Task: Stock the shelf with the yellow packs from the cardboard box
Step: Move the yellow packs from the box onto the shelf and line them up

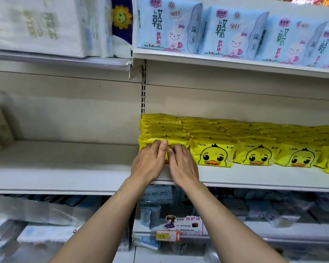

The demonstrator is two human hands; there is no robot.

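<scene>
**Front pack being pressed into the leftmost column**

The glossy yellow plastic pack [164,143] at the front of the leftmost column stands on the white metal middle shelf [254,177], close to the slotted upright. Both hands are on its face. The left hand [150,162] lies flat with fingers [162,149] extended up to the pack's top edge; the right hand [182,164] sits just beside it, fingers [176,149] slightly curled against the front. Neither hand is clenched or wrapped around the pack; they look to be pressing it rather than gripping it.

Behind it, more yellow packs stand in a tight file reaching back to the shelf wall. To the right runs a row of yellow duck-face packs [213,154], each fronting its own file, on to the frame's right edge.

As a judgement, the stocking of this bay looks well advanced: the columns appear full from front to back. The neighbouring white shelf bay on the left [65,164] is bare across most of its width. The cardboard box is not in view, so how many packs remain cannot be told.

Above, pale blue rabbit-print packs [169,25] line the upper shelf.
</scene>
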